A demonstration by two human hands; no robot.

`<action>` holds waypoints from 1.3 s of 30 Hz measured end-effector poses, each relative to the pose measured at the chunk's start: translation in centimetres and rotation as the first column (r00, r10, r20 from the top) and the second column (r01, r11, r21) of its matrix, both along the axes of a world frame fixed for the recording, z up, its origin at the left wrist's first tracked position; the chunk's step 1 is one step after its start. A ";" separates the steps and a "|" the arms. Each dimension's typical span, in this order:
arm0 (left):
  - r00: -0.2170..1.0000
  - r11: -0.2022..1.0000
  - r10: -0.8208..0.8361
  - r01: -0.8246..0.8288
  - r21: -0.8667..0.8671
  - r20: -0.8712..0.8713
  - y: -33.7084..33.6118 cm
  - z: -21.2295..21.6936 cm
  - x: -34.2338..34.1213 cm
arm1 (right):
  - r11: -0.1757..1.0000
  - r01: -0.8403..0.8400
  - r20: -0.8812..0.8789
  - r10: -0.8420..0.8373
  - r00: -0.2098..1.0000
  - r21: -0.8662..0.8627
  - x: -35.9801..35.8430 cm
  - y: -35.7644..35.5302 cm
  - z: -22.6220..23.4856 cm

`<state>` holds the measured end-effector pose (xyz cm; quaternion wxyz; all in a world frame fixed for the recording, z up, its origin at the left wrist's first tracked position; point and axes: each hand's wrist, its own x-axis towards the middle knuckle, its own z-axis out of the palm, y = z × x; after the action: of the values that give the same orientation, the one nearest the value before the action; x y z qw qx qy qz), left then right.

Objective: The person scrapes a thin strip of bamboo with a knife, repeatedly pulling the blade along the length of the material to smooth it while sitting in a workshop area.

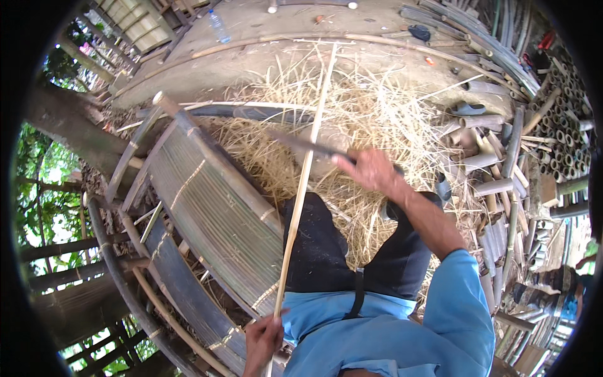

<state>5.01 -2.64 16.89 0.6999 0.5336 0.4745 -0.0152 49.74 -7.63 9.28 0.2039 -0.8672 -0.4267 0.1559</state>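
A long, pale bamboo strip (318, 119) slants from beside my left hip up and away to the far middle. My left hand (264, 339) is closed around its near end, low in the view. In my right hand (375, 172) is the handle of a long-bladed knife (300, 142), closed in the fingers. The dark blade points left and crosses the strip over my knees; it looks slightly blurred. Whether the edge touches the strip I cannot tell. The strip passes over my left thigh, in dark trousers (314, 242).
A bamboo slat bench (213, 201) stands close on my left. Pale shavings (396, 100) heap on the ground ahead. Cut bamboo pieces (493, 188), a dark sandal (468, 109) and stacked bamboo tubes (556, 147) lie right. A plastic bottle (219, 28) is far left.
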 end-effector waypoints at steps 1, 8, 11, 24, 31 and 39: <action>0.999 1.000 -0.005 0.004 0.026 0.040 0.4 -0.6 1.7 | 0.995 -0.076 0.047 0.073 0.996 0.064 -2.2 -0.9 -0.4; 0.986 0.957 0.129 -0.095 -0.275 0.107 2.3 -2.7 8.6 | 0.905 -0.387 -0.021 0.397 0.918 0.180 -15.4 -4.9 -0.5; 0.978 0.954 0.138 -0.089 -0.286 0.156 1.6 -1.7 8.0 | 0.995 -0.093 -0.102 0.097 0.990 0.042 -11.0 -3.6 -1.4; 0.989 0.958 0.117 -0.089 -0.273 0.090 1.3 -0.5 4.0 | 0.943 -0.330 0.037 0.329 0.944 0.037 -7.5 -2.4 0.3; 0.991 0.960 0.132 -0.119 -0.253 0.033 3.1 0.9 4.7 | 0.933 -0.359 0.039 0.358 0.933 0.004 -10.5 -1.6 1.5; 0.998 0.973 0.050 -0.056 -0.224 -0.029 1.7 2.2 0.6 | 0.971 0.174 -0.038 -0.183 0.982 -0.164 5.1 -0.5 -2.1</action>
<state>5.60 -0.97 19.08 0.7504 0.4378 0.4920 -0.0565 54.84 -8.16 7.22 0.1583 -0.9112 -0.3275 0.1934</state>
